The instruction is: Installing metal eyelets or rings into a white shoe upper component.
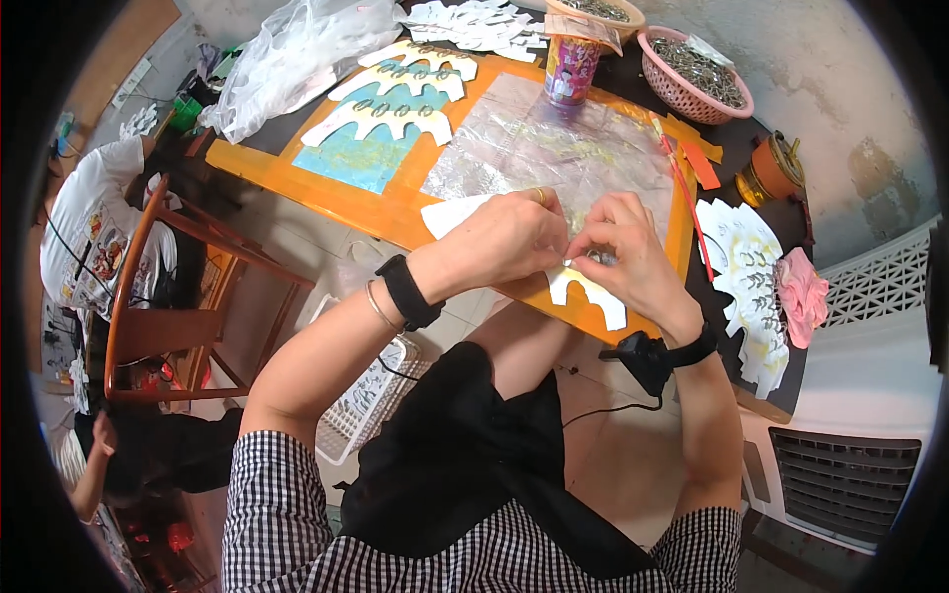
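My left hand [519,232] and my right hand [631,255] meet over the near edge of the table, fingertips pinched close together. Something small and pale shows between them, too small to name. Beneath both hands lies a white scalloped piece [601,302], partly hidden by my fingers; its left end sticks out beyond my left hand. Farther left, several similar white scalloped pieces [381,123] with metal rings on them rest in rows over a blue sheet [361,163]. More ringed white pieces [743,287] overlap to the right of my right hand.
A pink basket [682,94] of metal parts and a purple cup [571,71] stand at the back. A red brush [692,203], a brown-orange jar [769,170] and a pink cloth [801,296] lie right. Left are a plastic bag [297,59], chair [168,336] and another person [94,227].
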Action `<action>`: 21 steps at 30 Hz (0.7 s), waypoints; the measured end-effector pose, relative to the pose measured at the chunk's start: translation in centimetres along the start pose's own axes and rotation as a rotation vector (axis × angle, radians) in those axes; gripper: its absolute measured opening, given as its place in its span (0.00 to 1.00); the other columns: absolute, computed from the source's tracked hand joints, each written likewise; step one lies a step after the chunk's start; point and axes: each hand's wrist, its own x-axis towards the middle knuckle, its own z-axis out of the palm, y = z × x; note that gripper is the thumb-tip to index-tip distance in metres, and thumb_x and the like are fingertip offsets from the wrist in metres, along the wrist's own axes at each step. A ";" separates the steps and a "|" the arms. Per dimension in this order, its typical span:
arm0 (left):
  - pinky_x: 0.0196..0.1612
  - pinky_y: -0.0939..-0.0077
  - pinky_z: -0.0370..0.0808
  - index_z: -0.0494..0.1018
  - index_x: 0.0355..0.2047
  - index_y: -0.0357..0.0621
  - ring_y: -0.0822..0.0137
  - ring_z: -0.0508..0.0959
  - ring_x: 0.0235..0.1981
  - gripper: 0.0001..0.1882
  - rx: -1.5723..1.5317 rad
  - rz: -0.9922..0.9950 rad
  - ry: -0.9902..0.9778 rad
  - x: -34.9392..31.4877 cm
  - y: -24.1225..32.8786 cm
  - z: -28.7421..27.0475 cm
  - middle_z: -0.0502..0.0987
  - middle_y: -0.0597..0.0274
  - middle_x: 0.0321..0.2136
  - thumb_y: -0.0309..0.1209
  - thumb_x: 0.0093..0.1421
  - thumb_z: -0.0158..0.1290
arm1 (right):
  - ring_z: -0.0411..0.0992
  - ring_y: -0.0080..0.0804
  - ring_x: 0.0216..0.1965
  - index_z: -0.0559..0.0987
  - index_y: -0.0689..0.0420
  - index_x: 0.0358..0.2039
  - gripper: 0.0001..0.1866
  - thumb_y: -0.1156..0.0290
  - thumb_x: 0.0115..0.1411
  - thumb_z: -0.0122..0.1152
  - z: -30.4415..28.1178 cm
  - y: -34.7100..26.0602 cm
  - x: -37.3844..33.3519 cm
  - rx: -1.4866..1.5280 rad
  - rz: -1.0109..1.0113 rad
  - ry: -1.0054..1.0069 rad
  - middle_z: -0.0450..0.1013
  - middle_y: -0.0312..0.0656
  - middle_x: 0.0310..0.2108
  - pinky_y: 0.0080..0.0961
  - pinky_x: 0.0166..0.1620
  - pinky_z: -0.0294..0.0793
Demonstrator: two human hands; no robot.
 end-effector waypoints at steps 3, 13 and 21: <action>0.41 0.65 0.79 0.81 0.34 0.40 0.55 0.82 0.36 0.07 0.072 0.029 0.037 -0.2 0.1 0.4 0.79 0.56 0.40 0.27 0.55 0.64 | 0.67 0.42 0.52 0.83 0.53 0.27 0.06 0.73 0.49 0.73 -0.2 -0.1 -0.1 -0.026 0.008 0.009 0.70 0.37 0.37 0.40 0.58 0.64; 0.31 0.58 0.79 0.74 0.37 0.38 0.52 0.81 0.39 0.12 0.388 0.056 0.159 -1.1 1.9 2.2 0.74 0.55 0.42 0.31 0.55 0.61 | 0.67 0.41 0.53 0.83 0.55 0.29 0.07 0.73 0.47 0.72 0.4 0.6 -0.1 -0.005 0.014 0.052 0.73 0.38 0.38 0.39 0.59 0.65; 0.31 0.63 0.79 0.74 0.32 0.44 0.58 0.80 0.39 0.09 0.336 -0.009 0.290 -2.2 2.5 3.7 0.75 0.62 0.40 0.28 0.51 0.62 | 0.68 0.39 0.51 0.85 0.54 0.30 0.07 0.71 0.50 0.71 0.1 -0.3 -0.3 -0.024 0.067 0.011 0.72 0.37 0.38 0.39 0.57 0.65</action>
